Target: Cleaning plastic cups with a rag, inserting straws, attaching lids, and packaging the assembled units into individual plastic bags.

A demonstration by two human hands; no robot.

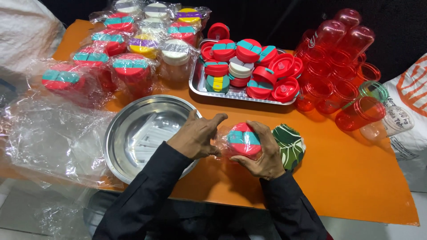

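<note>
Fingers of both hands close round one red cup with a red and teal lid (243, 138), which sits in a clear plastic bag just above the orange table (356, 178). The right hand (266, 153) cups it from the near and right side, fingers curled shut against the lid's edge; the left hand (195, 137) pinches the loose film at the cup's left, thumb and forefinger closed on plastic. To do this well, I judge the right hand should hold the cup firm while the left draws the film snug, without tearing it.

Touching the cup's right side lies a round green leaf-patterned thing (291, 144). Left of the cup, partly under the left forearm, stands a round steel bowl (133, 133) with pale strips inside. Beyond the cup is a steel tray (198, 84) heaped with loose lids, mostly red and teal. Right of the tray lie stacked red cups (338, 58) without lids; left of it, bagged lidded cups (129, 66) stand in rows. Loose clear film (49, 138) lies left of the bowl. The bowl's rim crowds the left wrist.
</note>
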